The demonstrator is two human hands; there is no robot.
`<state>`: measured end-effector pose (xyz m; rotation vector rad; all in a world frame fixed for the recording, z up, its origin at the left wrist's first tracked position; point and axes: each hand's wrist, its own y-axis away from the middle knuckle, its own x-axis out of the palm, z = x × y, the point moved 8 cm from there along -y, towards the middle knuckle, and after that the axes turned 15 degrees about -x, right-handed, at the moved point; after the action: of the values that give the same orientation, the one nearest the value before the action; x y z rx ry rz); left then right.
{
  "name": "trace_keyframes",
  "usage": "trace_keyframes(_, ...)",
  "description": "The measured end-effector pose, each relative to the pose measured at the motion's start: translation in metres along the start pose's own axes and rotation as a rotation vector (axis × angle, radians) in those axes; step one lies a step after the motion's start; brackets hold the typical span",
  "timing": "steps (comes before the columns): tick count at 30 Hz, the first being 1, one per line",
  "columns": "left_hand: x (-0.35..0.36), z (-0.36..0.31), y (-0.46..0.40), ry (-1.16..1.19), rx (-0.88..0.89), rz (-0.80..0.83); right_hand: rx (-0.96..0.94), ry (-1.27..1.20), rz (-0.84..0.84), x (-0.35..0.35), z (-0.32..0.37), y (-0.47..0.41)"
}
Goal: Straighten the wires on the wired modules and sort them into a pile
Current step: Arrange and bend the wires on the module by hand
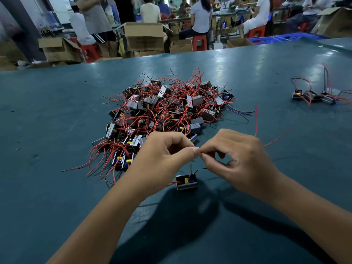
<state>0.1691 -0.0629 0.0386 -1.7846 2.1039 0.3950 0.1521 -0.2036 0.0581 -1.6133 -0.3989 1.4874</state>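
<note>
One small black module [187, 182] with yellow and blue parts hangs just under my hands, close above the teal table [57, 187]. Its red wires rise to my fingertips. My left hand [162, 161] and my right hand [234, 159] meet thumb to finger and both pinch the module's wires. Two red wire ends [256, 121] stick out past my right hand to the right. A big tangled heap of modules with red wires [167, 111] lies just beyond my hands. A small sorted group of modules [314, 96] sits at the far right.
Beyond the table's far edge stand open cardboard boxes [144, 37], red stools [200, 42] and blue crates [282, 38], with several seated people working at benches. Bare table surface stretches left of the heap and in front of me.
</note>
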Motion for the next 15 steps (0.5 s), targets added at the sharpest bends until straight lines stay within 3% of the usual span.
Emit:
trace_keyframes(2,0.009,0.015,-0.002,0.288,-0.224,0.119,-0.008,-0.012,0.000,0.001,0.001,0.000)
trace_keyframes(4,0.010,0.019,-0.003,0.317,-0.264,0.133,0.021,-0.048,-0.010,0.002,-0.001,0.001)
trace_keyframes(7,-0.009,0.001,-0.002,-0.044,0.023,-0.070,0.114,-0.116,-0.042,0.000,-0.011,0.004)
trace_keyframes(11,-0.015,-0.028,0.012,-0.351,0.400,-0.244,0.164,-0.166,-0.049,0.000,-0.016,0.005)
trace_keyframes(15,-0.010,-0.034,0.020,-0.563,0.577,-0.364,0.166,-0.216,-0.044,0.003,-0.016,0.006)
